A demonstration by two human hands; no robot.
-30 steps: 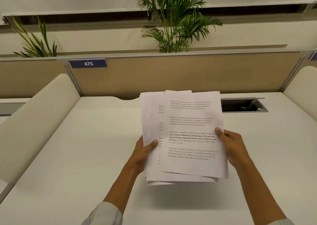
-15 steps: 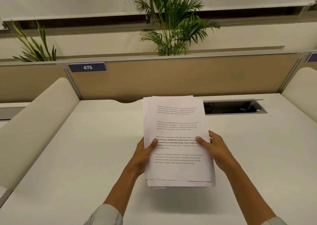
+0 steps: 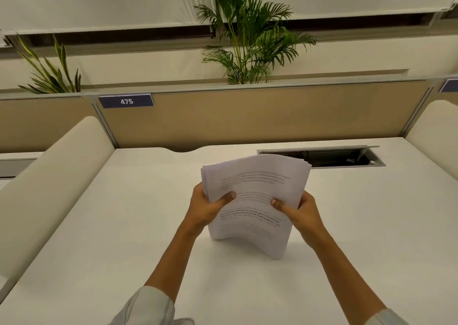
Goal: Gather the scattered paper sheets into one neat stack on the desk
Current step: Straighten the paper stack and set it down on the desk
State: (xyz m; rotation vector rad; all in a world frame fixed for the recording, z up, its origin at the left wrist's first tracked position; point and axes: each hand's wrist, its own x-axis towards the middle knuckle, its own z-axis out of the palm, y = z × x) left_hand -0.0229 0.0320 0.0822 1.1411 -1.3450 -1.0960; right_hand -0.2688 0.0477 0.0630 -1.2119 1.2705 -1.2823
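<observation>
Above the desk (image 3: pixel 124 225), both hands' fingers (image 3: pixel 224 198) clamp the paper stack (image 3: pixel 255 183).

Head view, down over desk (image 3: pixel 124 225)

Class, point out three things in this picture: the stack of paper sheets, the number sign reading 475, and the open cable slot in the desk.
stack of paper sheets (image 3: pixel 257 183): head view, on the printed top sheet.
number sign (image 3: pixel 126 101): head view, on its digits.
cable slot (image 3: pixel 334 158): head view, on its dark opening.
</observation>
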